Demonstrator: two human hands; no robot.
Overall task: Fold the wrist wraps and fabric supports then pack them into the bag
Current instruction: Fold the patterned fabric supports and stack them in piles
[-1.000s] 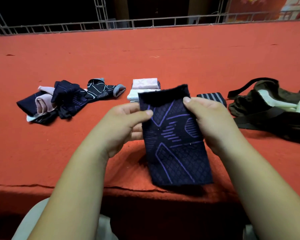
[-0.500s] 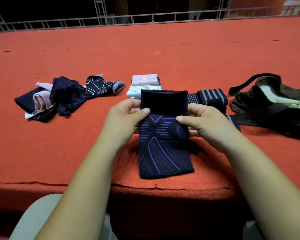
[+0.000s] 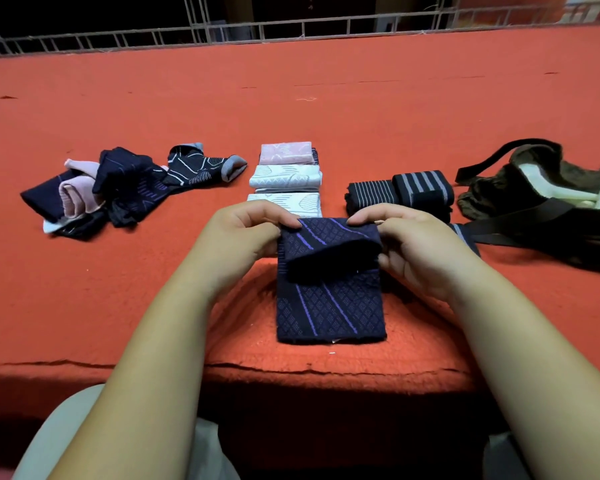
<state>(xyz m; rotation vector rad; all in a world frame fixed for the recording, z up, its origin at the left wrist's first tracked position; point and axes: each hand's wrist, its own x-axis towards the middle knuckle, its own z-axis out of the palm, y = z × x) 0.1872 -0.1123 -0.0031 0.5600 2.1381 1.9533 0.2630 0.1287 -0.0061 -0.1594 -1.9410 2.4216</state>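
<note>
Support (image 3: 329,306) lies near-to-far; left hand (image 3: 243,233), right hand (image 3: 416,247) fingers pinch folded-over far end.

The navy support (image 3: 329,306) is matt knitted cloth with a raised diamond texture and smoother purple lines worked in; its turned-over cuff is plainer and denser. The surface (image 3: 326,109) has an orange-red, felt-like covering, fuzzy and rough, split and ragged along the front edge. The folded supports (image 3: 286,176), white and pink, are fine matt knit with faint patterns. The striped wraps (image 3: 420,188) are thick ribbed elastic cloth. The loose pile (image 3: 129,185) is soft knit too. The bag (image 3: 485,199) is crumpled olive cloth, perhaps canvas, with flat black webbing straps (image 3: 520,230) that have a slight sheen. The railing (image 3: 291,29) is pale metal lattice.
</note>
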